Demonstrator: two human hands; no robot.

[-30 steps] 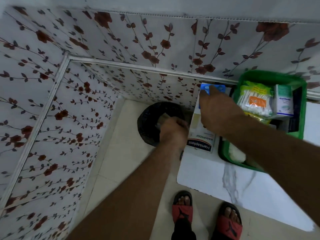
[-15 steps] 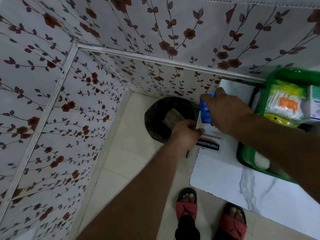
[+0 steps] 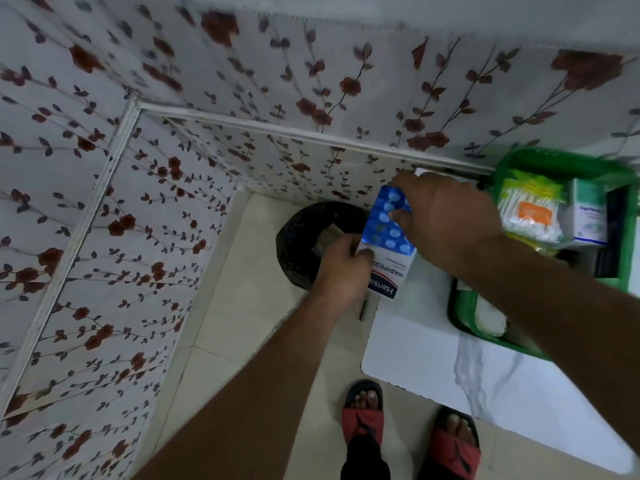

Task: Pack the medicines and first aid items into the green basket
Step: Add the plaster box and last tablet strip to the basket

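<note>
The green basket (image 3: 623, 237) stands on the white marbled bench (image 3: 450, 368), toward its far edge beside the flowered wall (image 3: 346, 64). Inside it, a pack of cotton buds (image 3: 530, 213) with an orange label lies at the basket's far left, and a small white and teal box (image 3: 590, 216) stands just to the right of that pack. A white pad (image 3: 491, 320) rests in the near left corner of the basket; other dark items on the right side are too blurred to name.

At the bench's left edge, well left of the basket, a white Hansaplast plaster box (image 3: 391, 275) is held up by the left hand (image 3: 343, 271), whose fingers are closed on the box's left side. A blue blister strip of tablets (image 3: 388, 223) lies against the top of this box, overlapping it. The right hand (image 3: 446, 220) reaches across from the right, above the basket's near left corner, and its thumb and fingers are pinched on the right side of the blue strip.

Below the bench's left edge, on the tiled floor (image 3: 242, 323), a black bin (image 3: 304, 237) stands in the corner of the walls, with some pale scrap inside. Two feet in red and black sandals (image 3: 363, 414) stand on the floor at the bench's near edge.
</note>
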